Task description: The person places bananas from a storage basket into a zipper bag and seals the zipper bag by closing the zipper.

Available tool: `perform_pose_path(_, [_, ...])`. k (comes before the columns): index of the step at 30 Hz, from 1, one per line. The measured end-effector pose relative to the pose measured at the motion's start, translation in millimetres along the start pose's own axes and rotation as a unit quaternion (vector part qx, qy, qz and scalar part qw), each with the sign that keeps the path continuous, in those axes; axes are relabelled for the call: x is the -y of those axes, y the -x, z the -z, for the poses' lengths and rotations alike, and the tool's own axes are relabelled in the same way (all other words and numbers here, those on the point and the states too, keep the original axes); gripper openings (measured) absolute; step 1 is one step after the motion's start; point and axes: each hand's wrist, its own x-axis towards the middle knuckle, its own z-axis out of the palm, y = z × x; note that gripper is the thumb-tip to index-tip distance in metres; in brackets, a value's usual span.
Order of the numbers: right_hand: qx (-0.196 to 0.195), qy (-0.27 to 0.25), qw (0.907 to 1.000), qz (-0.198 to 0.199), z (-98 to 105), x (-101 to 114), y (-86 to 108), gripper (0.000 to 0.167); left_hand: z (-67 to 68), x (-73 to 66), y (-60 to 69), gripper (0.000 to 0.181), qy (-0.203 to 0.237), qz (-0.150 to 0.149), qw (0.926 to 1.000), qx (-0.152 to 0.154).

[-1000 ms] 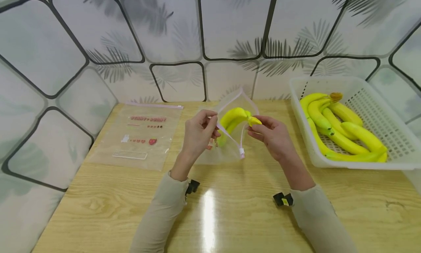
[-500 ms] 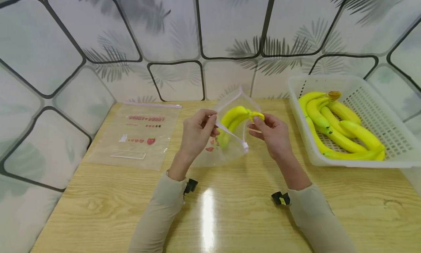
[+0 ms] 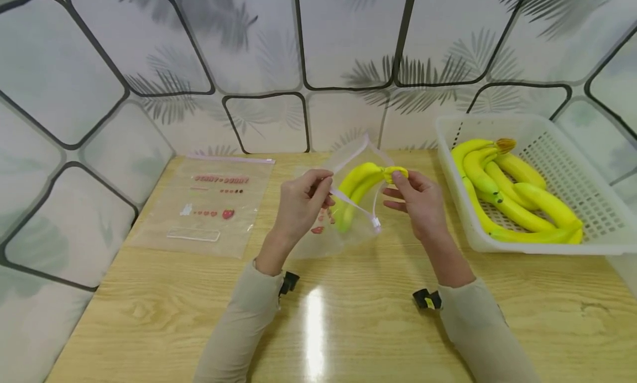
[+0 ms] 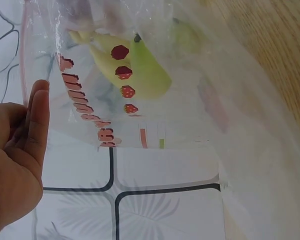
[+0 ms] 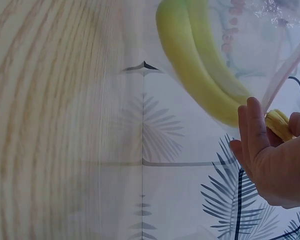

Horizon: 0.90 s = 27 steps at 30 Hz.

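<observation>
A small bunch of yellow bananas (image 3: 361, 179) hangs partly inside a clear zip bag (image 3: 318, 245) with a pale pink slider edge. My right hand (image 3: 427, 206) pinches the bananas by the stem at the bag's mouth; the right wrist view shows the stem (image 5: 278, 122) between thumb and fingers. My left hand (image 3: 302, 203) pinches the bag's rim on the left, so the mouth gapes. Through the printed plastic in the left wrist view, the banana tips (image 4: 150, 75) show greenish. The left hand (image 4: 20, 145) appears there at the side.
A second zip bag (image 3: 199, 206) with red print lies flat on the wooden table (image 3: 368, 328) at the left. At the right stands a white perforated basket (image 3: 604, 206) holding several bananas (image 3: 527, 206). A patterned wall (image 3: 348, 40) rises behind the table.
My right hand has shifted slightly to the right, with the banana stem moving along. The bag's slider corner has also moved a little right. My left hand stays almost in place.
</observation>
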Motion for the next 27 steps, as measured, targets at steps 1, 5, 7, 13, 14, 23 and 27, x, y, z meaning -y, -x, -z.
perform_pose_path(1, [0.000,0.004,1.0000,-0.001,-0.3,0.2,-0.1,0.024,0.3,0.3,0.3,0.012,-0.001,-0.003,1.0000,-0.001])
perform_pose_path(5, [0.003,0.011,0.9999,-0.004,-1.1,0.2,-0.5,0.021,1.4,-0.8,1.0,0.012,-0.012,-0.020,0.9997,0.003])
perform_pose_path(7, [0.007,0.012,0.9999,-0.005,-0.6,0.3,-0.7,0.020,1.2,-1.0,0.8,0.011,-0.021,-0.031,0.9992,0.010])
perform_pose_path(13, [0.033,-0.019,0.9986,-0.035,2.5,3.9,-0.9,0.020,0.2,-2.4,-1.6,0.011,-0.047,-0.072,0.9959,0.026])
perform_pose_path(14, [0.039,-0.025,0.9980,-0.043,3.1,4.3,-0.9,0.020,0.1,-2.5,-1.8,0.011,-0.049,-0.078,0.9953,0.027])
perform_pose_path(23, [0.042,-0.035,0.9969,-0.057,3.5,0.8,-1.7,0.014,-1.0,-3.5,-2.7,0.009,-0.055,-0.108,0.9922,0.028])
perform_pose_path(27, [0.027,-0.009,0.9986,-0.045,3.1,-0.9,-3.4,0.017,-1.0,-3.7,-2.6,0.010,-0.064,-0.113,0.9910,0.031])
